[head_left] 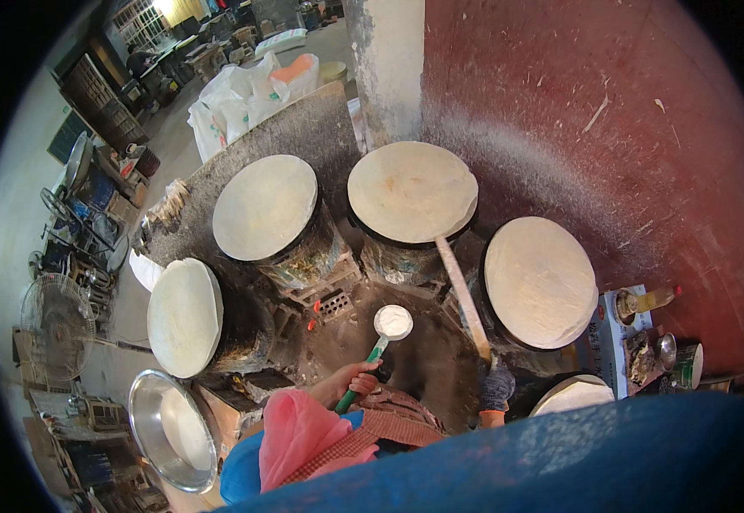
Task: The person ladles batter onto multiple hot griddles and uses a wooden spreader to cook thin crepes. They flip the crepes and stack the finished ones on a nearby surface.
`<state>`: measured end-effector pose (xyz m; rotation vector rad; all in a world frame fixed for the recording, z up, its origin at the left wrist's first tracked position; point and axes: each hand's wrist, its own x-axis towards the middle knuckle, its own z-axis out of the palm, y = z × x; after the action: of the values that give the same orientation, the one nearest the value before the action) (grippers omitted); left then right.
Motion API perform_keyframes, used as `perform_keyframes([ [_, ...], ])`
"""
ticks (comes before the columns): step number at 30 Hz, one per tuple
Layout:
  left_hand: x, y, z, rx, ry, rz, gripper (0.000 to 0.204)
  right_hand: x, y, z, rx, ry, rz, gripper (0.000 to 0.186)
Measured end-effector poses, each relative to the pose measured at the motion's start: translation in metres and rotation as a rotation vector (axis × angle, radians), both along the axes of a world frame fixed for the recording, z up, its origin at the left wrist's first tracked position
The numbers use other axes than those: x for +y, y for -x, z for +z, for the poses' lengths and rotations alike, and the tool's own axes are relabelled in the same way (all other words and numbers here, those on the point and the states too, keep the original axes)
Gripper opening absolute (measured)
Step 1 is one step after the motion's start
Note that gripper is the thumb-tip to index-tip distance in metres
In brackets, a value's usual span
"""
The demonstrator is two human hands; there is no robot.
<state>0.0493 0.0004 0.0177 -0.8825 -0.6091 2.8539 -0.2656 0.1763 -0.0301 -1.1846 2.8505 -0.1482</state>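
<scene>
My bare left hand (pixel 353 381) is wrapped round the green handle of a ladle (pixel 380 347). Its round cup holds white batter (pixel 394 322), out over the floor between the griddles. My right hand (pixel 497 386), in a grey glove, grips a long flat wooden spatula (pixel 464 295). The spatula's far tip meets the near edge of a thin round pancake (pixel 411 190) on the far middle griddle; whether it is beneath the edge I cannot tell. To the right of the spatula, another pancake (pixel 540 282) covers its black-rimmed griddle.
More pancakes cover griddles at the far left (pixel 266 208), left (pixel 184 318) and near right (pixel 573 395). A metal basin (pixel 138 419) of batter stands at the lower left. Bottles and tins (pixel 689 366) crowd the right, beside a red wall (pixel 611 111). Bricks (pixel 334 305) prop the drums.
</scene>
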Motion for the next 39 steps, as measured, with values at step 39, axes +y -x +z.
perform_keyframes([
  [39,-0.061,0.055,-0.019,0.117,-0.138,-0.622,0.031,0.154,-0.009,0.024,-0.069,0.112,-0.908,0.032],
])
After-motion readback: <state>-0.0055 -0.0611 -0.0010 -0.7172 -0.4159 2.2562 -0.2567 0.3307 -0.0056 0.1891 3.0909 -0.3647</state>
